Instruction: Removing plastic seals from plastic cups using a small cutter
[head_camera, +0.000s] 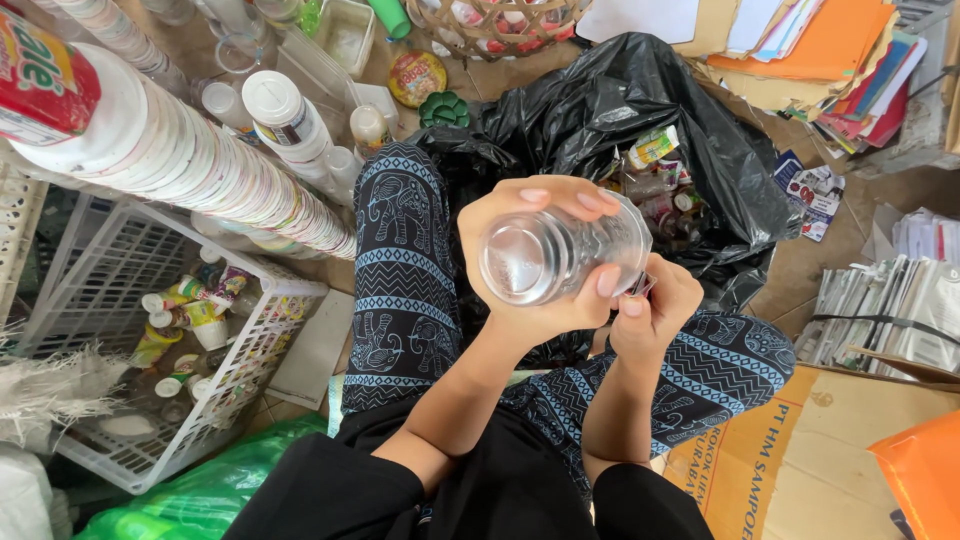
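The left hand (540, 290) has its fingers (585, 200) wrapped around a clear plastic cup (560, 255), held sideways over the lap with its base toward the camera. The right hand (655, 310) pinches at the cup's rim, probably its label. Beyond, an open black bag (620, 95) holds small bottles. At left, a white basket (120, 400) holds small capped bottles beside a stack of cups (200, 170).

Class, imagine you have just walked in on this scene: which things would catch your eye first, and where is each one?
At centre, the left hand grips a clear plastic cup tipped toward the camera, while the right hand picks at its rim. Behind them an open black bag holds small bottles. On the left, a long stack of white cups slants over a white basket of little bottles.
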